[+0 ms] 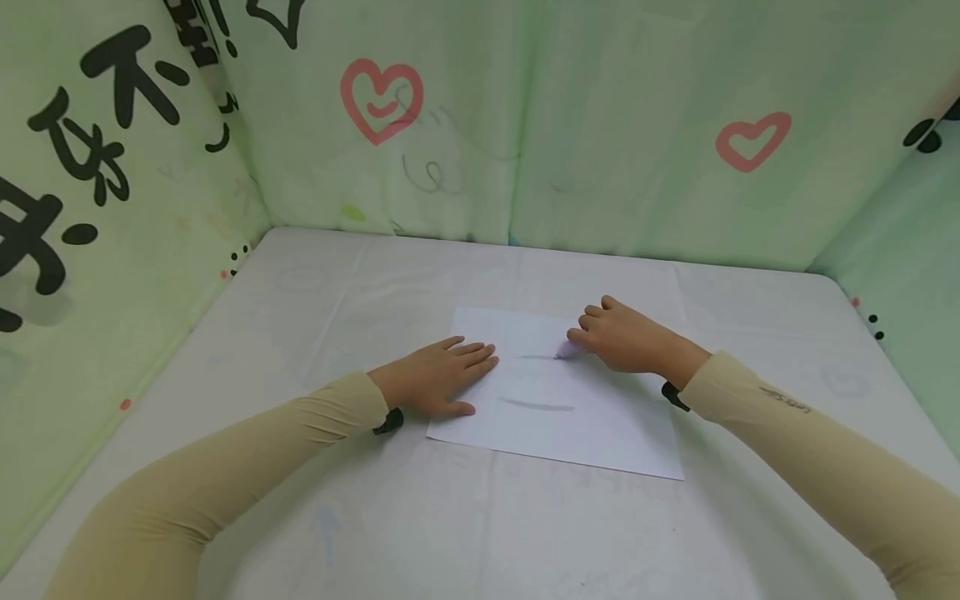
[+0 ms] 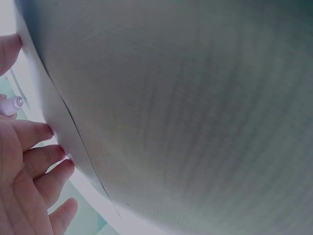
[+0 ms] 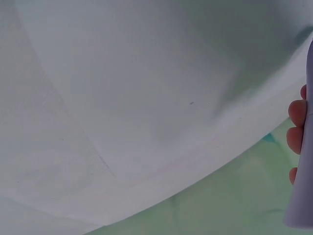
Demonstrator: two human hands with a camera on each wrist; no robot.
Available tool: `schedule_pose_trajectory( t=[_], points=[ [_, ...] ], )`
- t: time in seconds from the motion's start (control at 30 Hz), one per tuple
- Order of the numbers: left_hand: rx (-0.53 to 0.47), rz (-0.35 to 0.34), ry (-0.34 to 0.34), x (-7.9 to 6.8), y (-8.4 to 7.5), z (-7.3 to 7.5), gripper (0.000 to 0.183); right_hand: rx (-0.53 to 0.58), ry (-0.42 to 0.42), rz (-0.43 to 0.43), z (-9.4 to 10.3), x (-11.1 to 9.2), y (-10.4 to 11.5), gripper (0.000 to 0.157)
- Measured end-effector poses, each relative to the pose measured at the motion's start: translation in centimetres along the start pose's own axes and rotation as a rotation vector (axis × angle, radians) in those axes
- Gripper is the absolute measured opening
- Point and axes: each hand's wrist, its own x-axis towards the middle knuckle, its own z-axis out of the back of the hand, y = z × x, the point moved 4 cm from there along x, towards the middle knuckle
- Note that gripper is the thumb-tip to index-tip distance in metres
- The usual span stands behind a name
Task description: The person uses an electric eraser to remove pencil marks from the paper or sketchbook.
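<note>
A white sheet of paper lies on the table, bearing a thick grey stroke and a fainter line above it. My left hand rests on the sheet's left part, fingers spread and fairly straight. Over the upper right part, my right hand grips a lilac pen, its tip at the right end of the fainter line. In the left wrist view, the pen shows a narrow pale tip. The right wrist view shows the pen's flared end with fingertips curled around the barrel.
A white cloth covers the table. Pale green curtains with printed red hearts and black characters stand at the back and both sides. Dark bands show at both wrists, below beige sleeves.
</note>
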Motion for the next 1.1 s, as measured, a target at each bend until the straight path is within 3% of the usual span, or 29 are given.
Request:
schedule_pose_trajectory(
  t=[0.83, 1.1],
  points=[
    [-0.021, 0.011, 0.018, 0.03, -0.03, -0.03, 0.075, 0.008, -0.015, 0.012, 0.15, -0.44, 0.07, 0.017],
    [0.001, 0.003, -0.001, 0.07, 0.07, -0.08, 0.074, -0.006, -0.014, 0.010, -0.16, 0.28, -0.04, 0.015]
  ],
)
